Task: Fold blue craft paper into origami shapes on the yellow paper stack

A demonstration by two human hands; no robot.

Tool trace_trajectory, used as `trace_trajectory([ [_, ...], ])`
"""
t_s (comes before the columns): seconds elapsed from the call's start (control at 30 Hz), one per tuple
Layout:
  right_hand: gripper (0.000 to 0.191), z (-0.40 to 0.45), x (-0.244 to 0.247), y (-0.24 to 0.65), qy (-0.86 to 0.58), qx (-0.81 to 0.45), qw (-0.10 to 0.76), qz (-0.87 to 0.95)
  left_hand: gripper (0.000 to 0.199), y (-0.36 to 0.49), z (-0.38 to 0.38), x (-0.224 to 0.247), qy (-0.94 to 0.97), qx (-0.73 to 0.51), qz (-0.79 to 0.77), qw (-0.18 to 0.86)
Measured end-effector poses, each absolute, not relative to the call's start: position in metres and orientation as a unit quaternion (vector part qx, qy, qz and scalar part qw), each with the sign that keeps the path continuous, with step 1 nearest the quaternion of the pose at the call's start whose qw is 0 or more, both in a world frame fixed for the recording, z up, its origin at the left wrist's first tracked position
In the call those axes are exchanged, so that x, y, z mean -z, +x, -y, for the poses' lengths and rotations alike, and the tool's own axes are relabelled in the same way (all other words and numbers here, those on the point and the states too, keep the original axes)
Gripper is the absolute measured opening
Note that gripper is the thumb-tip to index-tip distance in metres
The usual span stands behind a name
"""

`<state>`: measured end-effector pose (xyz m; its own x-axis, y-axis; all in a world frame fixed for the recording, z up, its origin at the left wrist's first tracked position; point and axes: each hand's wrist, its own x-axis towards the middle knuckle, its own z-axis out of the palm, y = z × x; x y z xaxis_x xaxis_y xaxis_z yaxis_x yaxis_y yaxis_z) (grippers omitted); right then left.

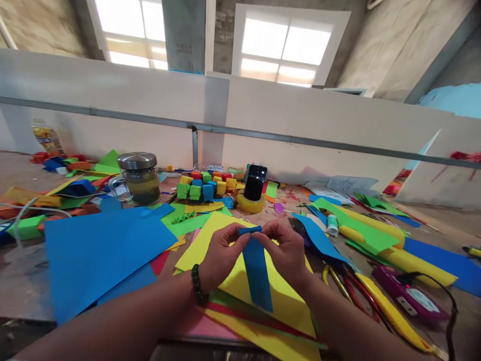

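Both hands up front, working one blue paper strip (257,268). Left hand (220,255) fingers pinched on the strip's top left corner, right hand (286,250) fingers pinched on the top right, top edge folded or rolled over between them. Strip hangs down from the fingers, its lower end over the yellow sheet (289,301) on the tabletop (22,286). Bead bracelet (198,285) on the left wrist.

Handling, judged: strip is thin craft paper, very light, floppy along its length, creases easily and keeps the crease (tears if yanked). Best held as now, at the two top corners, fingertips close to the fold line; gripping mid-strip would likely buckle it.

Left of the fingers: big blue sheet (101,250). Beyond the fingers: row of small coloured paper cubes (203,186), a phone (254,182) propped in a yellow tape roll (250,203), a lidded glass jar (140,178) further left. Right of the fingers: glue stick (332,224), yellow rolled paper (398,253), scissors (340,281), purple gadget with black cable (409,297).

Writing: none readable. Phone screen dark, bottle label at far left (45,136) too blurred.
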<state>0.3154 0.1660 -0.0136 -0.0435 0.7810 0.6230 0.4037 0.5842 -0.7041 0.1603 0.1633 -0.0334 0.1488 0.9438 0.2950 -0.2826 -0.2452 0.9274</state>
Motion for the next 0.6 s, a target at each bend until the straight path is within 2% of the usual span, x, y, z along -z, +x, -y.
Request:
trace_trajectory([
  [0.33, 0.024, -0.1715, 0.0169, 0.3175, -0.424, -0.174, 0.546, 0.701, 0.028, 0.157, -0.1685, 0.033, 0.523, -0.566, -0.321, 0.551],
  [0.6, 0.02, -0.1701, 0.0214, 0.3212, -0.378, -0.11, 0.593, 0.702, 0.025, 0.1564, -0.1608, 0.0277, 0.57, -0.581, -0.324, 0.483],
])
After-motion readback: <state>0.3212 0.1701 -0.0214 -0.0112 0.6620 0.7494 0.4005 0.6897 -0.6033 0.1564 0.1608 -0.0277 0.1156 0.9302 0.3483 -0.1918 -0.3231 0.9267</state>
